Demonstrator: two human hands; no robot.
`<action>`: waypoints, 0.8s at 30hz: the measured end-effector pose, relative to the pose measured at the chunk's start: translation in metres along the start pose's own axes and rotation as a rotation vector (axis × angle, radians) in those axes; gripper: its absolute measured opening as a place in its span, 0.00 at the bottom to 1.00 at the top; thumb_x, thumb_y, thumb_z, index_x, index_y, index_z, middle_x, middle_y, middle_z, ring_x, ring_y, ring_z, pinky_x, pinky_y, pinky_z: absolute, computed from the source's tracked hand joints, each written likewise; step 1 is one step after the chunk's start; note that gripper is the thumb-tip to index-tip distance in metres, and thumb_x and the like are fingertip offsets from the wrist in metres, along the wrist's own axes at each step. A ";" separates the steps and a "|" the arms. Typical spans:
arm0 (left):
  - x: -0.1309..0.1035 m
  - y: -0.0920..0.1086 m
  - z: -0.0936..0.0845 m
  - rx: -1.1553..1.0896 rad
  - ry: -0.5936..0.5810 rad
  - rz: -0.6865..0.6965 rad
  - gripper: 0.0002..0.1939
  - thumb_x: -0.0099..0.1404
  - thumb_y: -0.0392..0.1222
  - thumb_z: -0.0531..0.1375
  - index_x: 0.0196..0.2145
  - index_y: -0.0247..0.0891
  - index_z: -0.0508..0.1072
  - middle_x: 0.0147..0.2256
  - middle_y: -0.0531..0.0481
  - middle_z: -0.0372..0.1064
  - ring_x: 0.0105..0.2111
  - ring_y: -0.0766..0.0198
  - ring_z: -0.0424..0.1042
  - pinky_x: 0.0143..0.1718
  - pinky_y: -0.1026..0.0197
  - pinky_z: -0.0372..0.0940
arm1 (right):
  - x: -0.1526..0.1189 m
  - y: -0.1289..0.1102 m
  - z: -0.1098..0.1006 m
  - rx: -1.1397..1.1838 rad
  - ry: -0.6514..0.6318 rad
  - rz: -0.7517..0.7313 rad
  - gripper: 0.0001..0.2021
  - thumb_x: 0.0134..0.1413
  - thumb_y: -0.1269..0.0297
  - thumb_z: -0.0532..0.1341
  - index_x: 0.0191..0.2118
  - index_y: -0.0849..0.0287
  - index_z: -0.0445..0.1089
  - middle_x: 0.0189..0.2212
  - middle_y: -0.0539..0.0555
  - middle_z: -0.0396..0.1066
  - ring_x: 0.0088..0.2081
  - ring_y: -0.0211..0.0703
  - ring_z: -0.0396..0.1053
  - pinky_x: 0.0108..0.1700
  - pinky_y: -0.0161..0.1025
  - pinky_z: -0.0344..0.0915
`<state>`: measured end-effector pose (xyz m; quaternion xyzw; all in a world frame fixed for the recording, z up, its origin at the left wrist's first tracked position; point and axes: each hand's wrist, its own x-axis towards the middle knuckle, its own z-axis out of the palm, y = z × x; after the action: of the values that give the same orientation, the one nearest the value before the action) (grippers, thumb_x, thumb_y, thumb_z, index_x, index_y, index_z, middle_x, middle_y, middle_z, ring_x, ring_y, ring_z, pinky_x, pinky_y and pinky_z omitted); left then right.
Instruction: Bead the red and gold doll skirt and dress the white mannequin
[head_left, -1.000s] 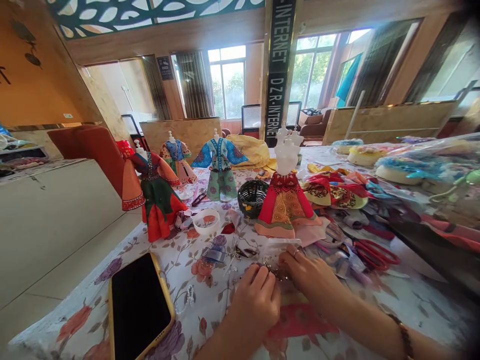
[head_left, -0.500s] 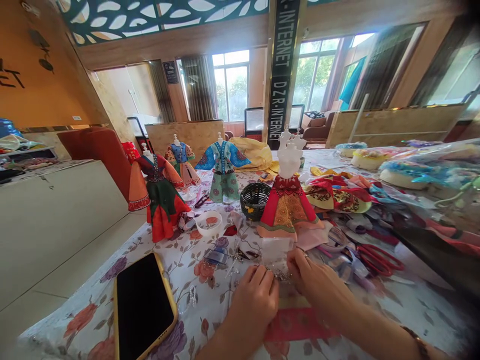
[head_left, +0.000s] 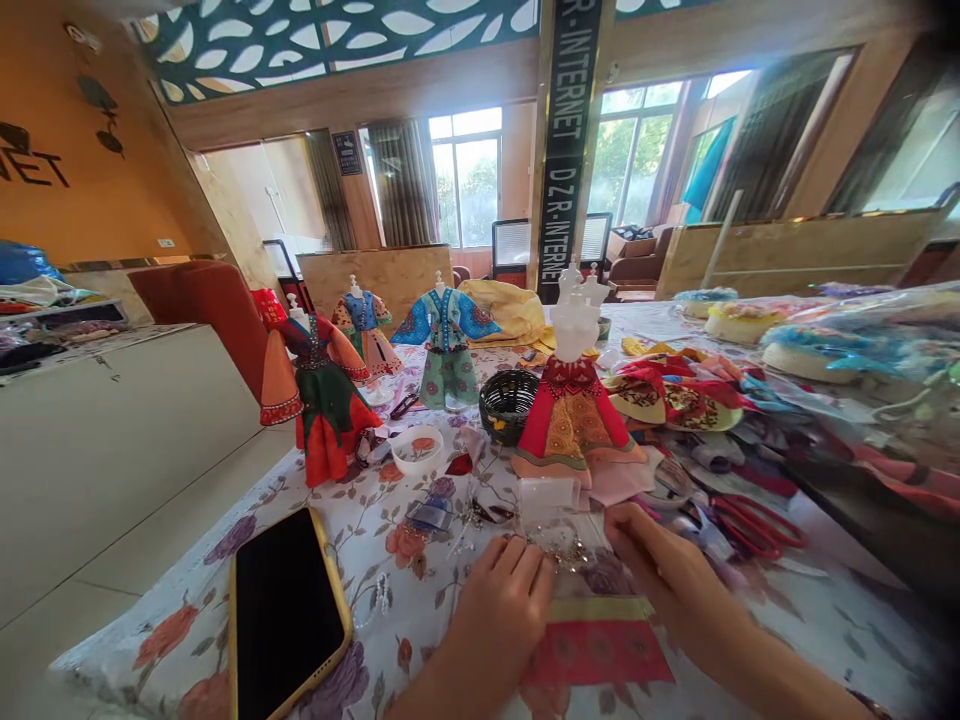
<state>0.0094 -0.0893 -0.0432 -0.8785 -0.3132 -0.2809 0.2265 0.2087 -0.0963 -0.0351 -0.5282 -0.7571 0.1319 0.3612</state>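
Observation:
A small clear plastic bag [head_left: 536, 497] lies on the flowered tablecloth, with tiny shiny beads [head_left: 562, 552] at its near end. My left hand [head_left: 501, 605] rests at the bag's left edge, fingers curled together over it. At the bag's right edge, my right hand [head_left: 660, 565] has thumb and forefinger pinched together; whatever sits between the fingertips is too small to make out. Between my wrists lies a flat red fabric strip [head_left: 604, 652] with a yellow-green edge. Just beyond the bag stands a doll form in a red and gold skirt [head_left: 574, 420].
A phone [head_left: 289, 610] lies at left. Farther back are dressed doll forms [head_left: 446, 345], a white ring [head_left: 418, 450] and a black basket [head_left: 510, 408]. Red-handled scissors [head_left: 757, 525] and fabric scraps [head_left: 682, 390] crowd the right side.
My right hand has moved right, away from the beads, uncovering more of them and of the red strip. My left hand has stayed nearly in place.

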 end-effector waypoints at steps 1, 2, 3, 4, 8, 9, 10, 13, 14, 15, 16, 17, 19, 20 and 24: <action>0.000 0.000 0.000 -0.002 0.003 0.004 0.07 0.65 0.32 0.53 0.32 0.32 0.71 0.27 0.50 0.68 0.29 0.62 0.68 0.31 0.59 0.64 | -0.001 0.002 -0.001 0.035 0.002 0.016 0.11 0.64 0.61 0.44 0.30 0.53 0.54 0.22 0.46 0.61 0.23 0.38 0.58 0.25 0.34 0.57; 0.000 0.000 -0.001 -0.001 0.006 0.008 0.07 0.65 0.32 0.53 0.34 0.32 0.71 0.27 0.50 0.69 0.29 0.62 0.69 0.32 0.59 0.64 | -0.001 0.004 -0.001 0.069 0.004 0.034 0.11 0.64 0.60 0.44 0.30 0.53 0.54 0.22 0.46 0.59 0.23 0.38 0.57 0.25 0.34 0.57; 0.000 0.001 -0.002 0.001 0.014 0.013 0.07 0.65 0.32 0.53 0.35 0.31 0.71 0.28 0.50 0.70 0.30 0.62 0.69 0.33 0.59 0.64 | -0.002 0.006 -0.001 0.104 0.004 0.060 0.11 0.64 0.59 0.45 0.30 0.53 0.54 0.22 0.46 0.58 0.23 0.38 0.56 0.26 0.34 0.56; 0.000 0.001 -0.003 0.000 0.027 0.017 0.07 0.65 0.32 0.53 0.36 0.31 0.71 0.29 0.49 0.70 0.30 0.62 0.69 0.34 0.59 0.64 | -0.002 0.008 -0.001 0.142 -0.002 0.094 0.11 0.64 0.58 0.45 0.30 0.53 0.54 0.23 0.46 0.58 0.24 0.38 0.55 0.26 0.34 0.56; -0.001 -0.002 -0.012 -0.031 0.092 0.031 0.06 0.64 0.32 0.54 0.38 0.31 0.71 0.31 0.48 0.72 0.32 0.62 0.70 0.35 0.59 0.65 | -0.005 0.015 0.001 0.338 0.017 0.213 0.13 0.62 0.53 0.46 0.31 0.54 0.57 0.24 0.46 0.58 0.26 0.38 0.57 0.28 0.34 0.58; -0.002 -0.004 -0.015 -0.033 0.101 0.033 0.06 0.64 0.31 0.55 0.37 0.31 0.71 0.31 0.48 0.72 0.31 0.62 0.70 0.35 0.59 0.65 | -0.006 0.016 0.002 0.382 0.024 0.237 0.14 0.62 0.52 0.46 0.31 0.54 0.57 0.24 0.46 0.58 0.26 0.38 0.57 0.28 0.34 0.59; -0.002 -0.007 -0.018 -0.028 0.107 0.029 0.06 0.64 0.31 0.55 0.37 0.31 0.71 0.31 0.48 0.72 0.31 0.62 0.70 0.34 0.59 0.65 | -0.006 0.017 0.002 0.421 0.028 0.257 0.14 0.61 0.50 0.47 0.31 0.54 0.57 0.24 0.47 0.58 0.25 0.37 0.58 0.27 0.34 0.59; -0.005 -0.023 -0.026 -0.001 0.076 -0.016 0.08 0.65 0.32 0.52 0.34 0.33 0.71 0.30 0.48 0.72 0.31 0.62 0.71 0.34 0.58 0.66 | -0.008 0.017 0.002 0.516 0.018 0.301 0.16 0.60 0.49 0.48 0.30 0.54 0.58 0.24 0.47 0.59 0.25 0.38 0.59 0.27 0.34 0.59; -0.005 -0.031 -0.028 -0.010 0.024 -0.059 0.10 0.66 0.33 0.51 0.32 0.34 0.72 0.30 0.49 0.73 0.31 0.63 0.71 0.34 0.59 0.67 | -0.008 0.016 0.001 0.545 0.017 0.304 0.15 0.60 0.49 0.48 0.30 0.54 0.58 0.24 0.47 0.59 0.25 0.38 0.59 0.27 0.34 0.59; -0.006 -0.040 -0.029 -0.009 -0.074 -0.143 0.11 0.66 0.34 0.51 0.31 0.36 0.72 0.31 0.49 0.73 0.32 0.62 0.72 0.36 0.59 0.67 | -0.008 0.015 0.001 0.573 0.015 0.306 0.15 0.60 0.49 0.48 0.30 0.53 0.58 0.24 0.47 0.59 0.25 0.38 0.58 0.27 0.34 0.58; -0.005 -0.050 -0.030 -0.013 -0.177 -0.242 0.10 0.66 0.35 0.51 0.31 0.38 0.72 0.32 0.51 0.73 0.34 0.62 0.72 0.38 0.59 0.67 | -0.008 0.014 0.000 0.597 0.007 0.307 0.15 0.60 0.49 0.48 0.30 0.53 0.57 0.24 0.47 0.58 0.25 0.38 0.57 0.27 0.34 0.58; -0.005 -0.060 -0.030 0.001 -0.204 -0.310 0.09 0.66 0.36 0.52 0.32 0.38 0.72 0.33 0.51 0.74 0.36 0.62 0.73 0.39 0.59 0.67 | -0.009 0.012 0.000 0.618 -0.005 0.309 0.15 0.61 0.50 0.48 0.30 0.53 0.57 0.24 0.46 0.57 0.26 0.38 0.56 0.27 0.33 0.57; -0.002 -0.080 -0.027 0.038 -0.219 -0.428 0.09 0.65 0.35 0.52 0.35 0.37 0.72 0.36 0.47 0.73 0.37 0.58 0.73 0.39 0.56 0.68 | -0.009 0.009 -0.001 0.640 -0.033 0.311 0.15 0.62 0.50 0.47 0.29 0.53 0.55 0.24 0.46 0.55 0.25 0.37 0.54 0.27 0.33 0.56; 0.001 -0.089 -0.025 0.055 -0.228 -0.484 0.08 0.64 0.35 0.52 0.36 0.35 0.72 0.37 0.45 0.73 0.37 0.56 0.73 0.38 0.55 0.68 | -0.009 0.007 -0.001 0.637 -0.048 0.309 0.15 0.62 0.51 0.46 0.29 0.54 0.55 0.24 0.46 0.55 0.25 0.37 0.53 0.27 0.33 0.55; 0.014 -0.116 -0.013 0.052 -0.284 -0.614 0.15 0.60 0.32 0.56 0.46 0.34 0.69 0.44 0.40 0.70 0.46 0.51 0.69 0.46 0.51 0.64 | -0.009 0.002 -0.005 0.509 -0.066 0.260 0.14 0.64 0.54 0.44 0.30 0.54 0.54 0.23 0.45 0.52 0.25 0.37 0.50 0.26 0.33 0.52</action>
<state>-0.0646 -0.0092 0.0010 -0.7675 -0.5984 -0.2029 0.1081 0.2148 -0.1041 -0.0361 -0.5087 -0.6369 0.3799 0.4374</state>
